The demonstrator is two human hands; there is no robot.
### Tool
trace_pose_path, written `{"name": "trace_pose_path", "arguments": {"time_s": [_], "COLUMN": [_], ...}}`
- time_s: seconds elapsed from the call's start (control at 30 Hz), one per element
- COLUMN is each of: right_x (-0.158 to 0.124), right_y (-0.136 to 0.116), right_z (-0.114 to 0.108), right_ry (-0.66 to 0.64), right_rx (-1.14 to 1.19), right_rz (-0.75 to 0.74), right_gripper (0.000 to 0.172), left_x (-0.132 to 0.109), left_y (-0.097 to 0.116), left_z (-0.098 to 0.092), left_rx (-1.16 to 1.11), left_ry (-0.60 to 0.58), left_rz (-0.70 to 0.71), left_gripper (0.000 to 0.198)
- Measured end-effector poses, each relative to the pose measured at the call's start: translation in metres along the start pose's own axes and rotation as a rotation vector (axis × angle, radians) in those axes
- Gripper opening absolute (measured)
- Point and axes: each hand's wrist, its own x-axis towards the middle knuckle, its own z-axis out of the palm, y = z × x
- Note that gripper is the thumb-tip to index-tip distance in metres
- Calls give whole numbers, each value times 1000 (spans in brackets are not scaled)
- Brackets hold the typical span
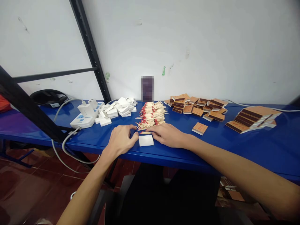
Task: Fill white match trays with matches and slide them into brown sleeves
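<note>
Both hands are at the near side of a pile of red-tipped matches [153, 115] on the blue table. My left hand [122, 137] is at the pile's left front corner, its thumb and forefinger apart with nothing seen between them. From the right, my right hand [167, 135] reaches to the front edge of the pile, forefinger and thumb apart. A few loose matches [145, 133] lie between the two hands, close to the right fingertips. Just below them is a white matchbox tray [146, 141]; whether anything is inside cannot be made out.
White matchbox trays [117, 107] are heaped at left, beside a power strip [87, 115] with cables. Brown matchbox sleeves [199, 106] are heaped at right, with one single matchbox sleeve [200, 128] nearer and a stack of matchboxes [253, 118] farther right. A black metal post [90, 47] rises at left.
</note>
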Motion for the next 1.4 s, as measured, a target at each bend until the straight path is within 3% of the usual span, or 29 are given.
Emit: {"name": "trace_pose_path", "arguments": {"time_s": [0.9,1.4], "right_x": [0,1], "right_y": [-1,0], "right_z": [-3,-2], "right_ry": [-14,-5], "right_rx": [19,21], "right_rz": [10,23], "right_gripper": [44,39], "left_x": [-3,-3], "left_y": [-2,-2], "left_z": [1,1], "left_rx": [-21,-41], "left_ry": [-59,-85], "left_rz": [144,228], "left_gripper": [36,40]}}
